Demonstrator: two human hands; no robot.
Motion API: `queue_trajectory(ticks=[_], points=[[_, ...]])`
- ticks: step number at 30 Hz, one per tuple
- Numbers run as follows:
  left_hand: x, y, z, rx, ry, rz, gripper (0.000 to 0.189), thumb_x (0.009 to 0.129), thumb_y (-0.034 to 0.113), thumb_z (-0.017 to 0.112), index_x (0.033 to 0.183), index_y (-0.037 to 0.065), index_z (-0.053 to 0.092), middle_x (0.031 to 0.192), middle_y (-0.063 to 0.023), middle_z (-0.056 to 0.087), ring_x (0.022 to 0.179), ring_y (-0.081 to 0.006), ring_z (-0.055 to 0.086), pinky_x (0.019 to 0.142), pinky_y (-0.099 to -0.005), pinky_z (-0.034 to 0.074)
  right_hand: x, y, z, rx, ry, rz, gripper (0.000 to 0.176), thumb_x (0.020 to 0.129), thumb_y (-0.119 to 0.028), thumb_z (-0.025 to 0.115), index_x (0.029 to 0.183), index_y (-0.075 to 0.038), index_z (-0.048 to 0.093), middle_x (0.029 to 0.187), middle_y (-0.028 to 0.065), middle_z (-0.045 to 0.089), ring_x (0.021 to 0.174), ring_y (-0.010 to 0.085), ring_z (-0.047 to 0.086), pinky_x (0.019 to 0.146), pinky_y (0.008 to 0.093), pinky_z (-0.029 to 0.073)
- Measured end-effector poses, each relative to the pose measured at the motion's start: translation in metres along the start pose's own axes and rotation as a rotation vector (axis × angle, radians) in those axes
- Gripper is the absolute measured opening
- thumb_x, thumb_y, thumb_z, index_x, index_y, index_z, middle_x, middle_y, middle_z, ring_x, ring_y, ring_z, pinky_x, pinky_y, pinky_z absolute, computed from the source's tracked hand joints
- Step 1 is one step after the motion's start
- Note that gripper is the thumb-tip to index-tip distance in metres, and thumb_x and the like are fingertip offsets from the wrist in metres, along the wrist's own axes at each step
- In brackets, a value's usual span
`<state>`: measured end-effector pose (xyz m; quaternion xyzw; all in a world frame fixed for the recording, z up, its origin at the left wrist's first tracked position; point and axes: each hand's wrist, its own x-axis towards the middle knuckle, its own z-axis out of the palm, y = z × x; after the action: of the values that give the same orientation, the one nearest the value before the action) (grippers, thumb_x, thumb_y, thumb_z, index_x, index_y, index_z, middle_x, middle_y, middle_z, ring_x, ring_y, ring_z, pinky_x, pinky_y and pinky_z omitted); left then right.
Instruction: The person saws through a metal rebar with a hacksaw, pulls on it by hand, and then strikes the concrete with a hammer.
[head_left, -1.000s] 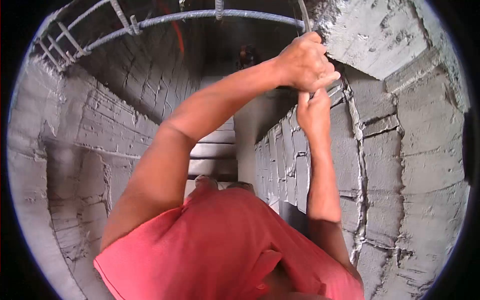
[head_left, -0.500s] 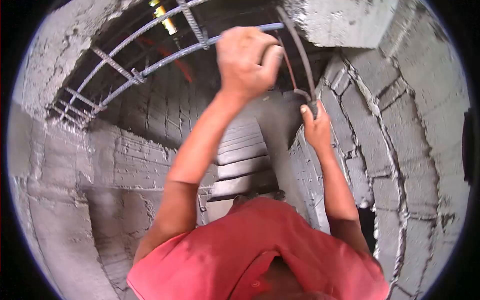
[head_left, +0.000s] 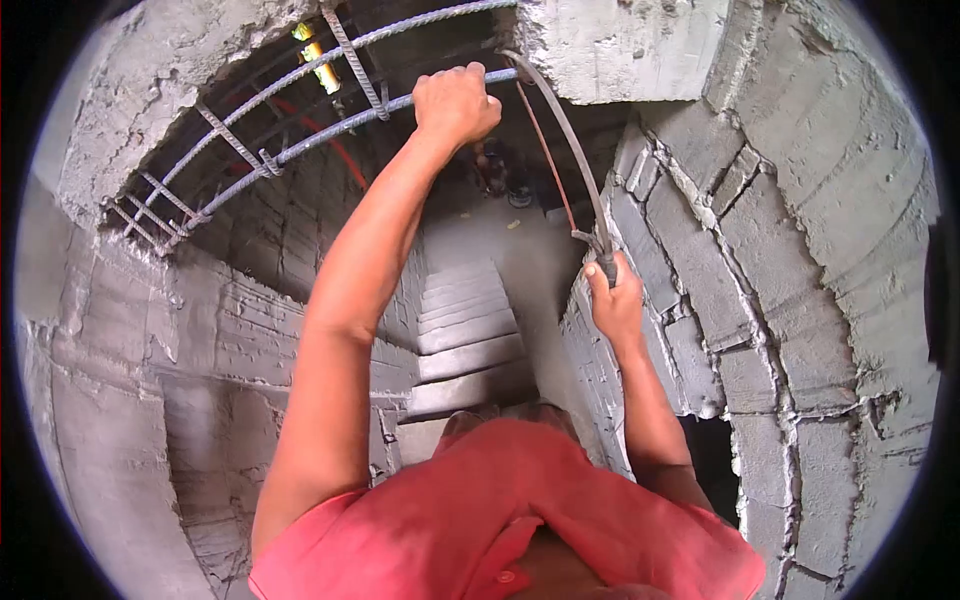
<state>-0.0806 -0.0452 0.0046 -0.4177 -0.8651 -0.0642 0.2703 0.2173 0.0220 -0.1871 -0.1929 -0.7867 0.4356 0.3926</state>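
Note:
My left hand (head_left: 452, 105) is closed in a fist around the lower ribbed steel bar (head_left: 340, 125), close to where that bar ends. In my right hand (head_left: 617, 300) is the handle of a hacksaw (head_left: 572, 145), which has a curved grey frame and a thin reddish blade (head_left: 546, 155). The saw points up and away from me, and the far end of its blade lies right beside the bar, just right of my left fist. A second ribbed bar (head_left: 420, 22) runs above the first, with short crossbars tying the two together.
Concrete steps (head_left: 465, 325) descend below me between rough block walls (head_left: 790, 330). A broken concrete edge (head_left: 625, 50) hangs at the upper right, another (head_left: 190, 60) at the upper left. A yellow-labelled object (head_left: 318, 62) shows behind the bars. Dark shapes (head_left: 495, 175) are on the floor below.
My right hand has drawn the hacksaw back toward me. My left hand stays on the bar, while the whole view has shifted a little.

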Motion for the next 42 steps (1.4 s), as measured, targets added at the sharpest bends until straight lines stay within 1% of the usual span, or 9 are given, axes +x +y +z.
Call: queue_trajectory(ticks=[6, 8, 10, 18, 21, 25, 29, 37, 42], points=[[0.003, 0.007, 0.017, 0.086, 0.202, -0.094, 0.019, 0.074, 0.024, 0.064, 0.084, 0.012, 0.076, 0.081, -0.0169, 0.075, 0.077, -0.0353, 0.075, 0.072, -0.0472, 0.056, 0.024, -0.023, -0.046, -0.137, -0.03, -0.068, 0.035, 0.099, -0.033, 0.067, 0.098, 0.002, 0.061, 0.071, 0.0236, 0.063, 0.071, 0.0466, 0.065, 0.061, 0.0461, 0.049], [-0.003, 0.002, 0.021, 0.046, 0.151, -0.077, 0.024, 0.078, 0.028, 0.066, 0.094, 0.012, 0.075, 0.086, -0.0193, 0.075, 0.081, -0.0378, 0.074, 0.075, -0.0511, 0.058, 0.021, -0.037, -0.065, -0.178, -0.045, -0.06, 0.036, 0.099, -0.035, 0.067, 0.098, 0.002, 0.062, 0.071, 0.0239, 0.063, 0.071, 0.0466, 0.066, 0.063, 0.0469, 0.05], [0.008, 0.003, 0.025, 0.076, 0.18, -0.087, 0.022, 0.077, 0.028, 0.067, 0.089, 0.012, 0.075, 0.083, -0.018, 0.075, 0.08, -0.0382, 0.074, 0.073, -0.0503, 0.058, 0.03, -0.036, -0.08, -0.301, -0.087, -0.081, 0.039, 0.098, -0.038, 0.067, 0.098, 0.001, 0.061, 0.07, 0.0239, 0.062, 0.072, 0.047, 0.066, 0.064, 0.0479, 0.05], [0.003, 0.012, 0.029, 0.128, 0.322, -0.108, 0.012, 0.071, 0.024, 0.067, 0.073, 0.013, 0.072, 0.076, -0.013, 0.074, 0.072, -0.032, 0.073, 0.069, -0.0447, 0.051, 0.036, -0.075, -0.099, -0.121, -0.184, -0.013, 0.045, 0.098, -0.043, 0.066, 0.095, 0.001, 0.062, 0.066, 0.0205, 0.058, 0.064, 0.0409, 0.062, 0.063, 0.0442, 0.048], [0.003, 0.011, 0.031, 0.129, 0.376, -0.094, 0.022, 0.075, 0.033, 0.072, 0.08, 0.011, 0.07, 0.073, -0.0136, 0.072, 0.072, -0.0331, 0.072, 0.068, -0.0476, 0.05, 0.047, -0.106, -0.096, -0.13, -0.193, -0.019, 0.036, 0.096, -0.034, 0.066, 0.1, 0.002, 0.066, 0.072, 0.0223, 0.06, 0.068, 0.0368, 0.064, 0.067, 0.0436, 0.049], [-0.002, -0.001, 0.028, 0.1, 0.353, -0.026, 0.022, 0.078, 0.033, 0.073, 0.083, 0.012, 0.07, 0.075, -0.014, 0.072, 0.071, -0.0333, 0.072, 0.066, -0.0479, 0.053, 0.067, -0.115, -0.076, -0.1, -0.182, -0.002, 0.039, 0.096, -0.037, 0.066, 0.1, 0.002, 0.065, 0.077, 0.0237, 0.062, 0.075, 0.041, 0.065, 0.07, 0.044, 0.05], [0.009, -0.011, 0.024, 0.053, 0.241, 0.049, 0.023, 0.082, 0.034, 0.073, 0.084, 0.011, 0.067, 0.078, -0.0147, 0.073, 0.072, -0.0357, 0.073, 0.064, -0.0501, 0.057, 0.067, -0.106, -0.072, -0.155, -0.165, -0.117, 0.04, 0.097, -0.039, 0.066, 0.098, 0.001, 0.065, 0.073, 0.02, 0.061, 0.069, 0.0347, 0.063, 0.068, 0.0424, 0.05], [0.017, -0.019, -0.001, 0.023, -0.061, 0.11, 0.033, 0.089, 0.041, 0.07, 0.096, 0.009, 0.073, 0.091, -0.0233, 0.073, 0.086, -0.0431, 0.072, 0.077, -0.0543, 0.058, 0.045, -0.016, -0.015, 0.041, -0.124, 0.036, 0.049, 0.096, -0.048, 0.068, 0.089, -0.001, 0.059, 0.065, 0.0124, 0.056, 0.062, 0.0185, 0.054, 0.061, 0.0387, 0.047], [0.025, -0.019, 0.002, 0.048, -0.07, 0.146, 0.033, 0.09, 0.04, 0.068, 0.094, 0.008, 0.073, 0.091, -0.0231, 0.073, 0.087, -0.044, 0.071, 0.079, -0.0541, 0.058, 0.05, 0.032, 0.029, 0.101, -0.033, -0.029, 0.049, 0.096, -0.049, 0.068, 0.086, -0.002, 0.058, 0.062, 0.0125, 0.055, 0.06, 0.0216, 0.055, 0.06, 0.0392, 0.046]])
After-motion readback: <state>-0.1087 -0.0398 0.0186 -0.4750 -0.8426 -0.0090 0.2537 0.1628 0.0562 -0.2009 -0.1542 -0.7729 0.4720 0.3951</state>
